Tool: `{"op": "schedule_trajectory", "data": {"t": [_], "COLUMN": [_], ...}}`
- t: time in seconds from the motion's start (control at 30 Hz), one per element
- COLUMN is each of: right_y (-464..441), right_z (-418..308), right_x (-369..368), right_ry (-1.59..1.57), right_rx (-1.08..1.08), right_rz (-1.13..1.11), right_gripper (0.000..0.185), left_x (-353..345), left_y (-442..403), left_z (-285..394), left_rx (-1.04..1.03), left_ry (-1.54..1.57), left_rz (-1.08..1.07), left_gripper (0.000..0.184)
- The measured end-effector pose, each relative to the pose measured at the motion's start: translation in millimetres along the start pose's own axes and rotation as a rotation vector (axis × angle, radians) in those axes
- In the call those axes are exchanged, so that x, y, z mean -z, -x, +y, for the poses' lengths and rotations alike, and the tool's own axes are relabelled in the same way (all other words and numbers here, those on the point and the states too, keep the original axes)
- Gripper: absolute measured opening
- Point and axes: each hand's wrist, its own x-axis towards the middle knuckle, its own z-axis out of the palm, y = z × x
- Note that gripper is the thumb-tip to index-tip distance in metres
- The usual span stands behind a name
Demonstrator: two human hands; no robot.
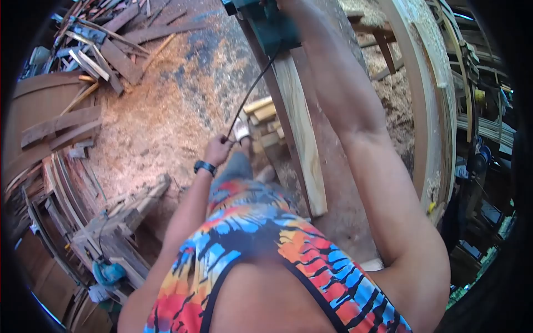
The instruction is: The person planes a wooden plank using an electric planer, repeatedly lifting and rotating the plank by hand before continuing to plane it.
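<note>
My left hand (218, 149), with a dark watch on its wrist, is closed on a black cable (250, 91) beside my legs. From there the cable runs up to a dark teal power tool (272, 28) at the top of the view. The tool rests on a long pale wooden board (300, 133), which lies on a darker workbench beam. At the top edge my right hand (286, 4) is on the tool; its fingers are mostly cut off by the frame and blurred, so its grip is hard to make out.
Scrap wood (116, 55) is piled at the upper left over sawdust-covered ground (144, 127). Short wood blocks (265, 114) lie beside the bench. Another teal tool (109, 272) sits at the lower left. Large curved timbers (422, 100) stand at the right.
</note>
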Motion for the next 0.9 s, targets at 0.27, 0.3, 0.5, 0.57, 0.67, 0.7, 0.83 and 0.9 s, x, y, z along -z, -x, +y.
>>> {"op": "schedule_trajectory", "data": {"t": [0.27,0.3,0.5,0.57,0.67,0.7,0.83,0.9], "right_y": [303.1,341.2,554.8,615.9,683.5,696.7,715.4,711.4], "right_z": [7.7,13.2,10.9,23.3,28.2,28.6,28.4,30.2], "right_x": [69.2,77.9,119.2,131.5,139.9,141.2,145.2,148.5], "right_ry": [-0.087,-0.124,-0.084,-0.084,-0.083,-0.090,-0.074,-0.062], "right_rx": [-0.281,-0.223,-0.384,-0.411,-0.458,-0.468,-0.476,-0.443], "right_rz": [0.019,0.009,0.012,-0.003,0.046,0.064,0.073,0.046], "right_gripper": [0.056,0.056,0.071,0.077,0.084,0.086,0.081,0.070], "left_x": [-22.0,-30.2,-96.3,-113.3,-138.1,-143.8,-154.8,-154.7], "left_y": [79.9,89.6,147.8,168.6,175.7,181.6,182.4,180.2], "left_z": [-51.2,-54.2,-53.1,-40.8,-57.3,-54.0,-57.4,-62.5], "left_rx": [0.021,0.018,0.003,-0.018,-0.184,-0.230,-0.262,-0.254], "left_ry": [-0.412,-0.462,-0.516,-0.579,-0.671,-0.672,-0.632,-0.623], "left_rz": [-0.157,-0.185,-0.330,-0.398,-0.459,-0.474,-0.512,-0.498], "left_gripper": [0.037,0.036,0.032,0.034,0.032,0.031,0.028,0.029]}}
